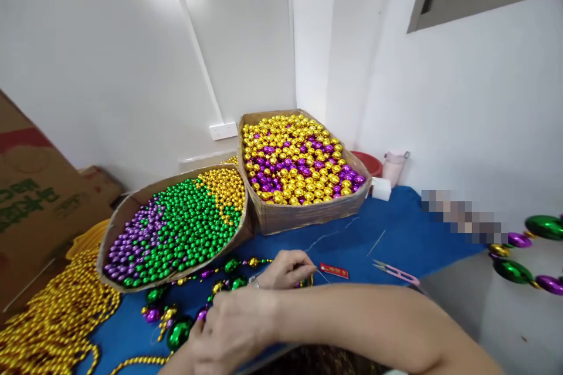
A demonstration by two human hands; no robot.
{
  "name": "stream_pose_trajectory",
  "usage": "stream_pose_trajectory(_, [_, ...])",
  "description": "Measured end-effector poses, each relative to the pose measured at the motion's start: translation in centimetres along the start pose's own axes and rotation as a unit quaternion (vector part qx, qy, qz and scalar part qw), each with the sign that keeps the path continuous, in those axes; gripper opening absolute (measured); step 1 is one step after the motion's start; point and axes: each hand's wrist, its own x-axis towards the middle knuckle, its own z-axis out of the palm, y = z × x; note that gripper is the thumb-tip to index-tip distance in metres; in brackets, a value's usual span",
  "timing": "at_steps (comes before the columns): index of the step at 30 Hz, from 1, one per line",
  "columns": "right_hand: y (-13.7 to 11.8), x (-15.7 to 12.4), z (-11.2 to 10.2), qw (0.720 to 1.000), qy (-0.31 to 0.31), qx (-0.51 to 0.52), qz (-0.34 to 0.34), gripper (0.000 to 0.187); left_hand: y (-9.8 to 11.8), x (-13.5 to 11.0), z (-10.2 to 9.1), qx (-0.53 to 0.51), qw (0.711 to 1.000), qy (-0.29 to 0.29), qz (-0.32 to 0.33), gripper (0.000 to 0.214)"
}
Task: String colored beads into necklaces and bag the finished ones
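Observation:
My left hand point(288, 269) is closed in a pinch above the blue cloth, with a thin pale line by its fingertips and a few beads showing just below. What it pinches is hidden. Crossing over my left forearm, my right hand point(233, 325) has curled fingers closed at a strand of beads; its fingertips are mostly hidden. That bead strand point(179, 334) mixes green, purple and gold beads of large and small sizes. Pink-handled thread snips point(398, 272) lie to the right, near a small red packet point(334, 270).
Behind my hands stand a cardboard box point(303, 216) of gold and purple beads and another box point(176, 277) of smaller beads. Gold bead chains point(53, 316) heap at left beside a carton point(39, 187). A pink cup point(394, 166) and white block point(380, 189) stand by the wall.

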Motion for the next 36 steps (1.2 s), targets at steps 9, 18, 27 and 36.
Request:
stream_pose_trajectory(9, [6.7, -8.9, -5.1, 0.975, 0.144, -0.164, 0.031, 0.026, 1.6, -1.9, -2.0, -0.059, 0.982, 0.165, 0.069, 0.036])
stream_pose_trajectory(18, [8.4, -11.6, -5.0, 0.987, 0.055, 0.000, 0.154, 0.024, 2.1, -2.6, -3.4, -0.217, 0.964, 0.151, -0.026, 0.038])
stream_pose_trajectory(27, [10.8, -10.0, -3.7, 0.912, -0.003, 0.317, 0.259, 0.042, 5.0, -4.0, -4.6, 0.241, 0.920, 0.155, 0.269, 0.024])
stream_pose_trajectory(36, [10.7, -9.4, -3.7, 0.948, -0.021, 0.237, 0.210, 0.041, 4.5, -4.2, -4.9, 0.356, 0.869, 0.199, 0.280, 0.021])
